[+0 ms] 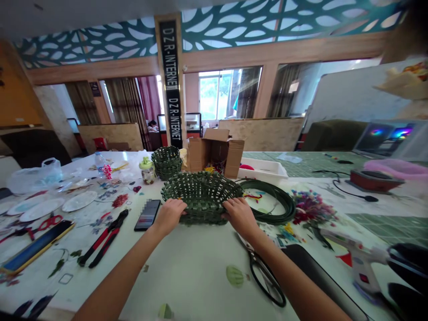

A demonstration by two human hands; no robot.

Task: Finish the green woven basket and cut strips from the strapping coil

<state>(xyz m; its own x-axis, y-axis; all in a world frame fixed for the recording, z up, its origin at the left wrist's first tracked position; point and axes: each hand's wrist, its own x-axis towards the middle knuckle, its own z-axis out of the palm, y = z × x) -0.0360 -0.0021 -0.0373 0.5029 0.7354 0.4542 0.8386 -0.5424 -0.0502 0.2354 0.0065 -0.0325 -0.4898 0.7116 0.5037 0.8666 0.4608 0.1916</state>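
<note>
A green woven basket point(200, 196) of flat interlaced strips sits on the white table point(200, 276) right in front of me, tilted toward me. My left hand point(169, 216) grips its left side, and my right hand point(240, 217) grips its right side. A smaller, similar green basket point(166, 162) stands behind it. A coil of green strip point(274, 200) lies just beyond my right hand. Black-handled scissors point(264, 278) lie under my right forearm, and a smartphone point(147, 215) lies left of my left hand.
Red-and-black pliers point(103, 238) and red-handled scissors point(47, 222) lie at the left, near several white plates. An open cardboard box point(216, 151) and a white tray point(262, 171) stand behind the baskets. A hot glue gun point(354, 263) lies at the right.
</note>
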